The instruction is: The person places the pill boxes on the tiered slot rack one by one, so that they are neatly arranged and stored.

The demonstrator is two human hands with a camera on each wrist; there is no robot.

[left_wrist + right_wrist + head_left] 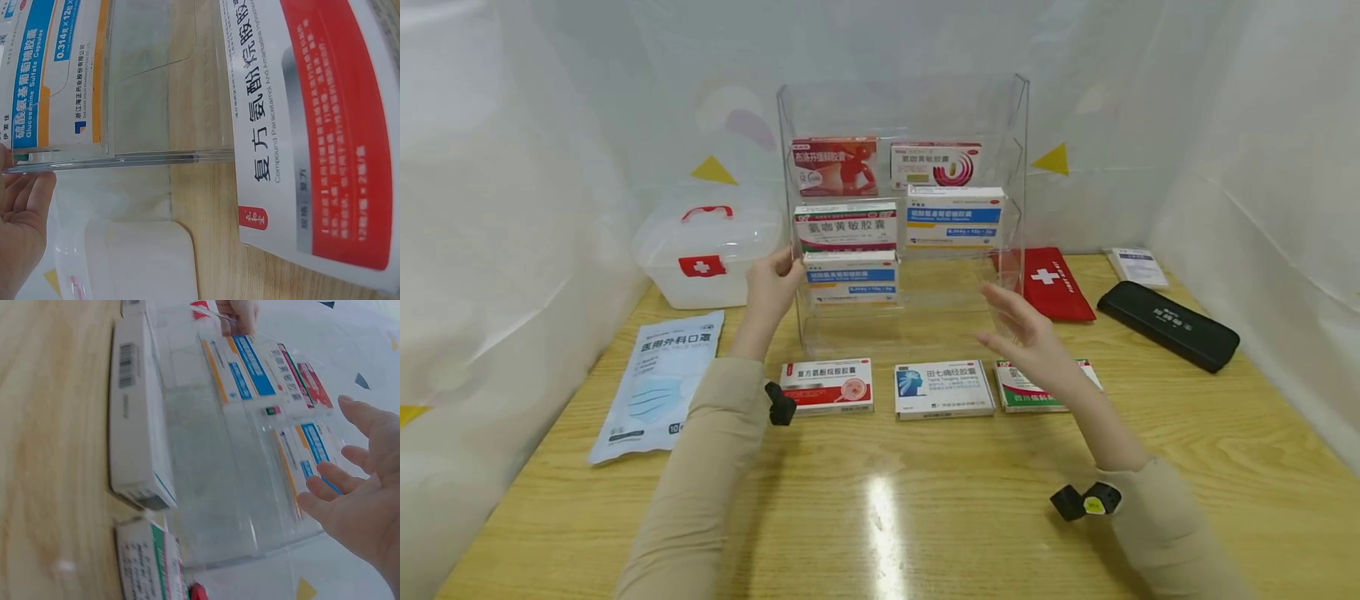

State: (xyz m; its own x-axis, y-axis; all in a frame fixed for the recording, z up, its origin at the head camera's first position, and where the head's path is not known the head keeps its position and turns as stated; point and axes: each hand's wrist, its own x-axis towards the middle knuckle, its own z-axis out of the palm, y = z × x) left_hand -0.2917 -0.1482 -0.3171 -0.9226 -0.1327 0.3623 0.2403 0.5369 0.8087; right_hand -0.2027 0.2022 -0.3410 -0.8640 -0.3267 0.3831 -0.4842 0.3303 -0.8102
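Wood grain, pale and yellowish, ran across the desk [985,500] in front of you, with one streak of glare near its front; white sheeting [1247,100] hung behind it and on both sides, and three yellow triangles [1051,158] showed on it in the head view. One clear rack [947,283] stood towards the back of the desk, holding five medicine boxes: on the upper tier one red box [835,167] and one white box with pink rings [936,165], on the next one green-and-white box [846,227] and one blue-and-white box [955,218], and below, at the left, a second blue-and-white box [850,279]. Your left hand [772,287] pinched the rack's left side wall, beside that lower box; your right hand [1033,337] was spread, its fingers near the rack's right side. Three more boxes lay in a row before the rack: one red-and-white [829,386], one white with a blue head picture [943,389], and one green-banded [1022,392], partly hidden by your right arm. To your left were one mask packet [658,383] and one white first-aid box [700,287]; to your right, one red pouch [1052,287], one black case [1168,325] and one small white pack [1138,267].
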